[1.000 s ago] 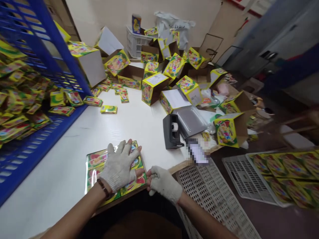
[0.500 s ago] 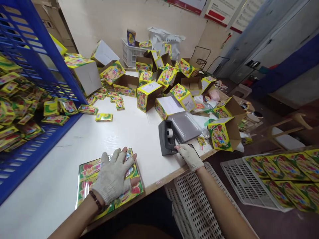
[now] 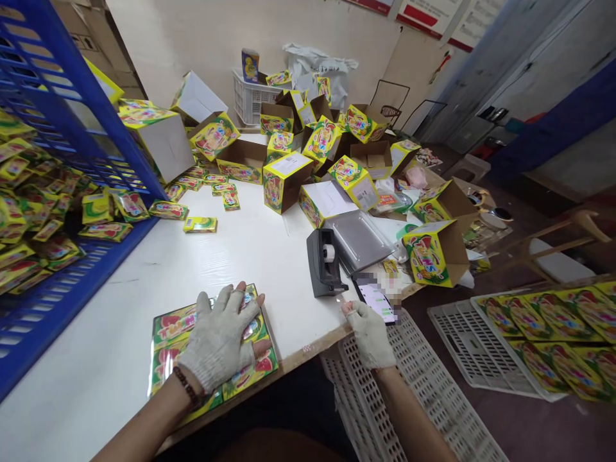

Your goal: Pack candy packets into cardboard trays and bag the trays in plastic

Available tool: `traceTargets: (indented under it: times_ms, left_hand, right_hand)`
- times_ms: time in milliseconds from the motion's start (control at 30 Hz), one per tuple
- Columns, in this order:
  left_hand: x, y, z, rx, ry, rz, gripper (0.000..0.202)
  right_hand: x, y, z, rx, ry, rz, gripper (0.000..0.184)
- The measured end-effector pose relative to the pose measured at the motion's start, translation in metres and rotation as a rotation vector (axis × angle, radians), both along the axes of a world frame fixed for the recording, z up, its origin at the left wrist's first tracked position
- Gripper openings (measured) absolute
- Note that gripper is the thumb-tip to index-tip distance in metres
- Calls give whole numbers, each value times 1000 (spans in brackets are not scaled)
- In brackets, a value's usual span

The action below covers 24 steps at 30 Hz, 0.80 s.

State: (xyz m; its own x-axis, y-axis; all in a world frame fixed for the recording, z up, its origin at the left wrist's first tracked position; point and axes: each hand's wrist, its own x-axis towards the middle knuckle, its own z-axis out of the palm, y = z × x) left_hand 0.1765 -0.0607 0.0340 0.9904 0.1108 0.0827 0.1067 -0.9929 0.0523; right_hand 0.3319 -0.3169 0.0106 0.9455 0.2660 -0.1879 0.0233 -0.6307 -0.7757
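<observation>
My left hand (image 3: 219, 340), in a knit glove with open fingertips, lies flat with fingers spread on a clear-wrapped bundle of yellow-green candy packets (image 3: 168, 327) near the front edge of the white table (image 3: 250, 250). My right hand (image 3: 368, 333), gloved too, hovers at the table's edge just in front of the grey tape dispenser (image 3: 325, 263). Its thumb and finger are pinched together; what they hold is too thin to make out. A phone (image 3: 378, 300) lies beside that hand.
A blue crate (image 3: 58, 289) full of loose packets stands at the left. Many open yellow cartons (image 3: 283, 179) crowd the back and right of the table around a grey tray (image 3: 360, 237). White lattice crates (image 3: 418, 385) sit below, one holding wrapped bundles (image 3: 543, 321).
My right hand went from the bundle's corner up to the tape dispenser, then drew back towards the table's edge with fingers pinched. My left hand stayed flat on the bundle.
</observation>
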Motion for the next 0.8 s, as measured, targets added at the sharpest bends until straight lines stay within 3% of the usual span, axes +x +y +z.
traceTargets:
  times_ms: [133,233,367,500,667,800]
  left_hand:
    - [0,0,0,-45,-39,8,69]
    - [-1,-1,0,-60,-54,13,69]
    - [-2,-3,2,-67,-34,21,72]
    - [-4,-4,4,-74,-8,30,78]
    - [-4,-3,5,-81,-28,30,74]
    - [-4,-4,6,-82,-40,61,46]
  right_hand:
    - [4,0,-21,63,161,-1,26]
    - [9,-2,-17,69,218,76,24]
    - [12,17,17,83,390,472,24]
    - [18,74,44,51,476,937,10]
    - [31,139,34,-109,475,1307,8]
    - [36,153,16,-157,490,1359,13]
